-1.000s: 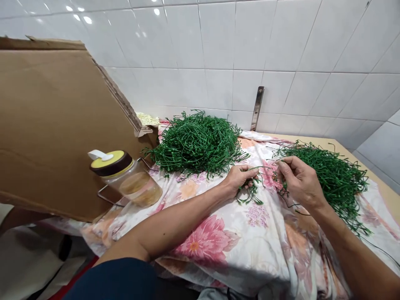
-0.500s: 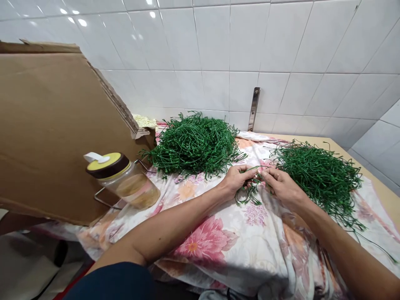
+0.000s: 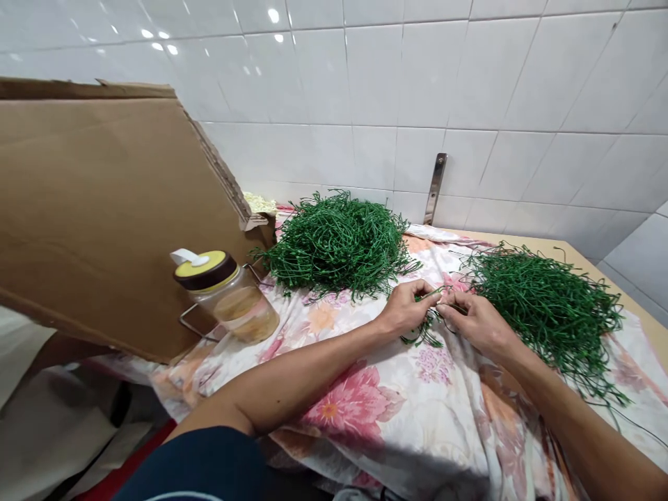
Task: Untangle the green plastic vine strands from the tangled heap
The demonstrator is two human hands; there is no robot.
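Note:
My left hand [image 3: 410, 307] pinches thin green stems [image 3: 428, 335] with small knobs on their ends; a few loose ends hang below its fingers. Fingertip to fingertip with it, my right hand [image 3: 474, 321] is closed, thumb against forefinger, on the same stems. The exact spot where the fingers meet is too small to make out. Behind my left hand lies a large tangled heap of green stems [image 3: 339, 243]. A second, flatter heap of green stems [image 3: 547, 303] spreads just beyond my right hand.
A floral cloth [image 3: 386, 390] covers the table. To the left, a jar [image 3: 229, 299] with a yellow and brown lid leans beside a large cardboard sheet [image 3: 104, 209]. White tiles [image 3: 376, 76] form the back wall, where a metal strip [image 3: 436, 188] stands upright.
The whole view has shifted, so things appear slightly farther right. My hands stay together on the stems, with the fingertips slightly closer and fewer hanging ends showing.

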